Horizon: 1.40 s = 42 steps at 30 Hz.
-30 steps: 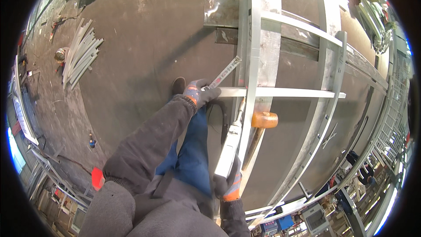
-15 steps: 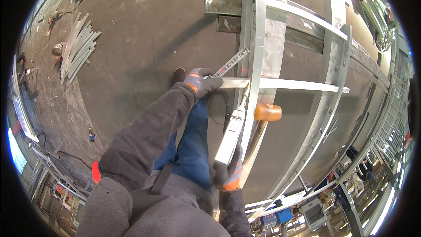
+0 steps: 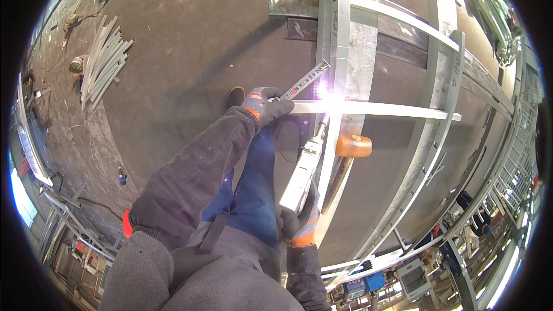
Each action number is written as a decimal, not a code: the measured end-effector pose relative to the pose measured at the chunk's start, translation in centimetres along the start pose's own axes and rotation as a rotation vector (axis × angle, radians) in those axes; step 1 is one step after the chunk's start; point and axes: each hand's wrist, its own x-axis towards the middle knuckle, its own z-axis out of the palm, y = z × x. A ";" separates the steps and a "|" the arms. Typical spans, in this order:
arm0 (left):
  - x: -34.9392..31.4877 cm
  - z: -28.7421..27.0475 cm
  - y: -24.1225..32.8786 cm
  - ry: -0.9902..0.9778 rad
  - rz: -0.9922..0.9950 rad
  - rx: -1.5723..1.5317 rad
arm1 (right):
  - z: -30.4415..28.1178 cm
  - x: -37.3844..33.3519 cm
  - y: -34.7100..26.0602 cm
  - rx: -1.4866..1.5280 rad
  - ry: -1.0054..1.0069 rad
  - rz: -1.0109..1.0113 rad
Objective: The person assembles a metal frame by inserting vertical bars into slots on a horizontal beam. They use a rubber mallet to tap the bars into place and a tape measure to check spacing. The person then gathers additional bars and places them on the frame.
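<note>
My left hand [image 3: 268, 105], in a grey and orange glove, is closed on a tape measure whose yellowish-white blade [image 3: 305, 82] sticks out toward the frame. The same hand rests at the near end of a thin metal crossbar [image 3: 394, 109]; whether it also grips the bar is hard to see. My right hand [image 3: 302, 222], gloved too, is wrapped round a white handheld welding gun [image 3: 301, 178]. The gun's nozzle points at the joint of the crossbar and a long metal rail [image 3: 341, 40]. A bright white-violet glare hides that joint.
An orange-headed mallet [image 3: 353, 145] lies beside the rail. Wide metal beams [image 3: 362, 34] support the frame on the right. A pile of grey metal strips [image 3: 103, 66] lies on the floor at left. A dark shoe [image 3: 235, 97] shows beyond my left forearm.
A bright welding glare has appeared at the nozzle tip, over the joint. Both hands, the tape measure and the gun stay nearly in place; the view has shifted slightly.
</note>
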 end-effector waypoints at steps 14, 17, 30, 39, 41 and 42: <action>-0.5 0.0 0.5 0.025 0.007 -0.004 | 0.4 0.0 0.2 -0.066 0.019 -0.106; -0.5 0.0 0.7 0.024 0.015 -0.012 | 0.5 -0.2 0.2 -0.060 0.016 -0.094; -0.2 0.0 0.3 0.023 0.022 -0.010 | 0.6 -0.9 0.1 -0.046 0.004 -0.036; -0.5 0.0 0.3 0.006 0.029 0.016 | -0.1 -2.4 0.6 -0.008 -0.018 -0.035; -1.1 0.0 0.5 0.067 0.036 -0.084 | -0.5 -3.4 1.0 -0.070 0.001 -0.057; -1.5 0.1 0.6 0.100 0.046 -0.129 | -0.8 -4.0 1.1 -0.075 0.003 -0.042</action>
